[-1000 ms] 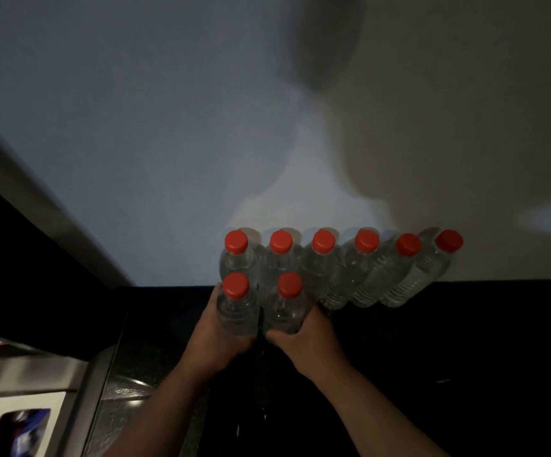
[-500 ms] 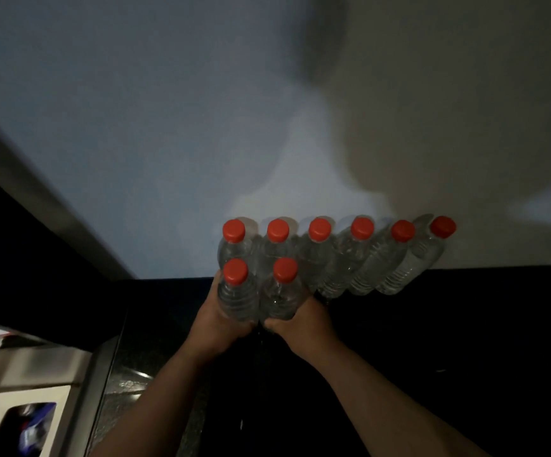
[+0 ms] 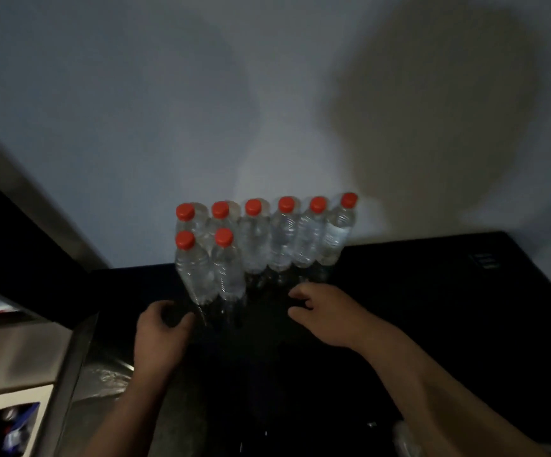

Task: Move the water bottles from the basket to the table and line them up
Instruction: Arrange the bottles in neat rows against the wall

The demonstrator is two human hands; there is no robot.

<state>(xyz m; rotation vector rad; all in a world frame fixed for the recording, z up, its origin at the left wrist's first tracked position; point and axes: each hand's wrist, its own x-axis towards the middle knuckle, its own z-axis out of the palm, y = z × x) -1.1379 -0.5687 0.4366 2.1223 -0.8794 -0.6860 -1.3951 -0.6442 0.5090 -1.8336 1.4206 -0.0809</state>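
letting go is the change here: half a second ago both our hands were wrapped round the two front bottles (image 3: 201,275), and now we have drawn them back toward the near edge of the desk (image 3: 432,291). our left hand (image 3: 163,331) sits just beside the base of the front left bottle, its fingers (image 3: 155,310) loosely curled round nothing that we can make out in the dark. our right hand (image 3: 328,316) hangs apart from the bottles, fingers relaxed and empty. the pair stands on its own at the left end, just in front of the back row of six (image 3: 284,239), which lines the far edge of the desk against the wall (image 3: 135,127). we judge this placement finished: eight red-capped bottles are on the desk and a second row is begun. the next trip, we think, is back to the basket, which is not in view.
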